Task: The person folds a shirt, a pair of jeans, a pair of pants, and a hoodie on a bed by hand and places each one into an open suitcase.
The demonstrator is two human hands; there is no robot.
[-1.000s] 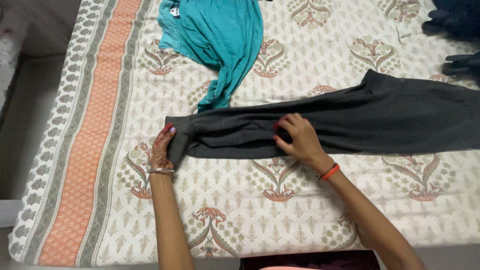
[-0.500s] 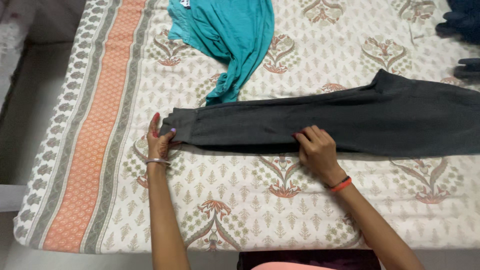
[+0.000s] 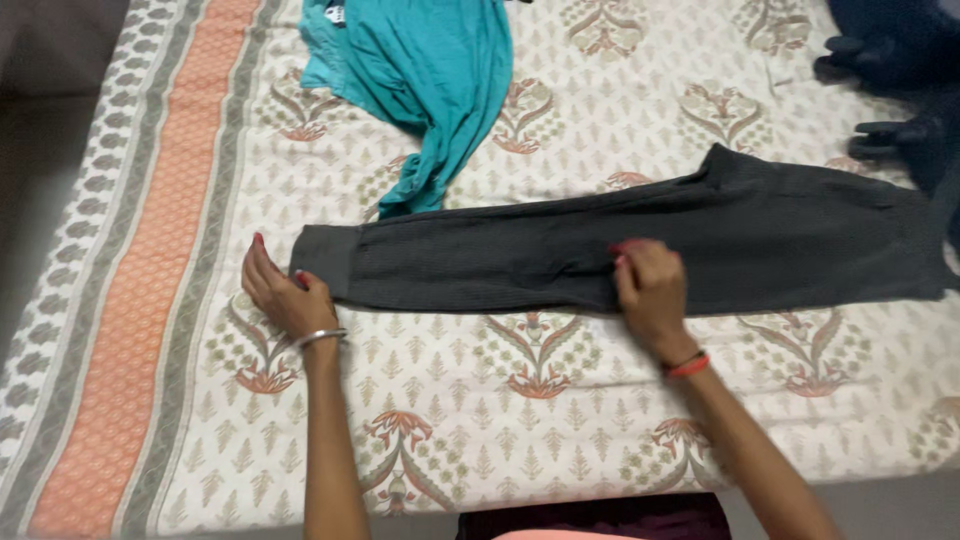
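Note:
Dark grey trousers (image 3: 560, 250) lie stretched left to right across a patterned bedsheet (image 3: 480, 400), folded leg on leg. My left hand (image 3: 278, 290) pinches the cuff end at the left. Flat on the near edge of the trousers, around mid-length, rests my right hand (image 3: 650, 290) with its fingers curled onto the cloth. A silver bangle circles my left wrist and a red-and-black band my right.
A teal garment (image 3: 430, 70) lies crumpled at the top, just beyond the trousers. Dark clothing (image 3: 890, 60) is heaped at the top right corner. The sheet's orange and grey striped border (image 3: 130, 270) runs down the left, beside the bed's edge.
The trousers have been pulled straighter and flatter. My left hand shifted left with the cuff, and my right hand slid right along the near edge.

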